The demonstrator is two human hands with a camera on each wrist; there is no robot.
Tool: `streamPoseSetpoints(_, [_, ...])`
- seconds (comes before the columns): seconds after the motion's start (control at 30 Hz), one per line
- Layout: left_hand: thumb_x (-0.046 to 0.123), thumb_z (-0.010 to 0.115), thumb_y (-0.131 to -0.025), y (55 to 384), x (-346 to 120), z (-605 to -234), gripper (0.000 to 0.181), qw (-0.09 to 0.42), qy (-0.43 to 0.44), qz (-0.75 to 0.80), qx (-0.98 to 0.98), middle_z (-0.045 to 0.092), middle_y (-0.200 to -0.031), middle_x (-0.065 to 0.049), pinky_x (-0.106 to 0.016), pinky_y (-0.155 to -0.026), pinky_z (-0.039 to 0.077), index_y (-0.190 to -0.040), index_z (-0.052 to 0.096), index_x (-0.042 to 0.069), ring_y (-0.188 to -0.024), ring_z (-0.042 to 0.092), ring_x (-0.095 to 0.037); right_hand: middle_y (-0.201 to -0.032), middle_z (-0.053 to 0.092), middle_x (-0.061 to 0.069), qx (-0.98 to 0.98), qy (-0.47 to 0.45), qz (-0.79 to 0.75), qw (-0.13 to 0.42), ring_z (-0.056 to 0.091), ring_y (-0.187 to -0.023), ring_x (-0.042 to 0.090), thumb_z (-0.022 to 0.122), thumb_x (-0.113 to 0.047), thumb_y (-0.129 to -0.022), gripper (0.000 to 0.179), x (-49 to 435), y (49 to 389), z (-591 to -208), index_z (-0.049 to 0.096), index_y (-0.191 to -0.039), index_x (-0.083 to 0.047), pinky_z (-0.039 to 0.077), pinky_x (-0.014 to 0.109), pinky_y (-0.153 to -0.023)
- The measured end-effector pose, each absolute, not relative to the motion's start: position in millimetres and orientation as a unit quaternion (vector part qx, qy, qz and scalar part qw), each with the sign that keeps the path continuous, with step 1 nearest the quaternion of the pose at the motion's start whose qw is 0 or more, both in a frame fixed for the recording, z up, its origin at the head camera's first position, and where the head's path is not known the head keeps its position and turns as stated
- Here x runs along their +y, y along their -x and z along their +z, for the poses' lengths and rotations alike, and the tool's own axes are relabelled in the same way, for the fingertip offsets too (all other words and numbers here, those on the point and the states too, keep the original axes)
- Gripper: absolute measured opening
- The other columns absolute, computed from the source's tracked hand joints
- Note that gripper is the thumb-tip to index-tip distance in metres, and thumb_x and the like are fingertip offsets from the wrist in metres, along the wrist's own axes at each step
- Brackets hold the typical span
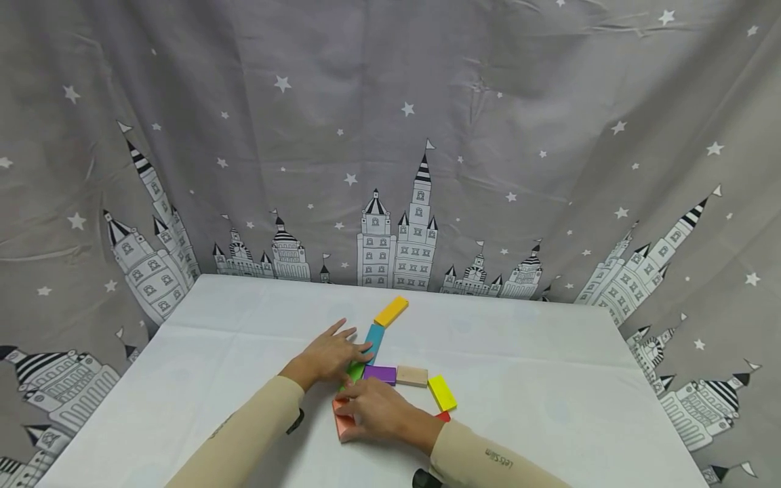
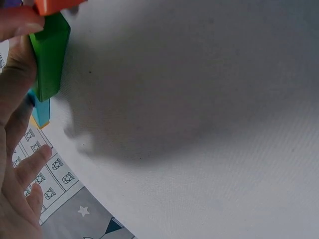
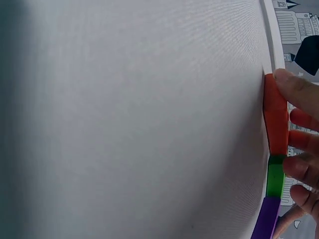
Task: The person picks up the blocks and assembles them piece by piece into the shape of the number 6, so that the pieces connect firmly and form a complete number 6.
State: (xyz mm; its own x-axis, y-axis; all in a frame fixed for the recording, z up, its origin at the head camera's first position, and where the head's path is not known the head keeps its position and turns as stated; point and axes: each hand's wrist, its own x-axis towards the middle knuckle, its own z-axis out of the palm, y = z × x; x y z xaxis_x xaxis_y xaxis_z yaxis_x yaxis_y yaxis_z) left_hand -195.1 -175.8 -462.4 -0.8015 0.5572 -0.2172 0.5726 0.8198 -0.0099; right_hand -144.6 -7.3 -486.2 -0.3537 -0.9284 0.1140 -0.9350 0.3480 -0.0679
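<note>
On the white tabletop my right hand point(image 1: 381, 409) grips an orange block point(image 1: 343, 423) at the near end of a line of blocks. Its thumb sits at the block's near end, and its other fingers reach toward the green block point(image 3: 275, 177). My left hand point(image 1: 329, 354) spreads over the line, thumb and index finger around the green block point(image 2: 52, 57), other fingers stretched out. Beyond it a blue block point(image 1: 375, 337) and an amber block point(image 1: 391, 311) continue the line. A purple block point(image 1: 381, 375) lies beside the green one. The hands partly cover the green and orange blocks.
From the purple block a second line runs right: a plain wood block point(image 1: 411, 376), a yellow block point(image 1: 442, 393) and a red block point(image 1: 444, 416), mostly behind the right wrist. A grey curtain point(image 1: 476, 122) printed with castles and stars hangs behind the table point(image 1: 537, 366).
</note>
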Motion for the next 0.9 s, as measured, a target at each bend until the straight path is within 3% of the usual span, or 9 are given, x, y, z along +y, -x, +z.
streamPoseSetpoints(0.43, [0.048,0.077,-0.071,195,-175,-462,0.068,0.104,-0.295,-0.04,0.949,0.049,-0.142,0.011,-0.051,-0.119,0.01,-0.134,0.057,0.032,-0.137,0.038,-0.03,-0.121,0.065,-0.009,-0.834,-0.546,0.073,0.041,0.057,-0.111,0.006,0.067,-0.055,-0.084,0.041,-9,142,-489,0.074,-0.112,-0.027,0.045,0.019,-0.093])
streamPoseSetpoints(0.9, [0.048,0.076,-0.073,194,-177,-461,0.067,0.102,-0.306,-0.04,0.946,0.049,-0.143,0.009,-0.053,-0.118,0.011,-0.134,0.057,0.031,-0.137,0.038,-0.032,-0.117,0.064,-0.006,-0.829,-0.55,0.102,0.024,0.057,-0.107,0.008,0.073,-0.049,-0.082,0.038,3,142,-473,0.074,-0.112,-0.025,0.045,0.018,-0.094])
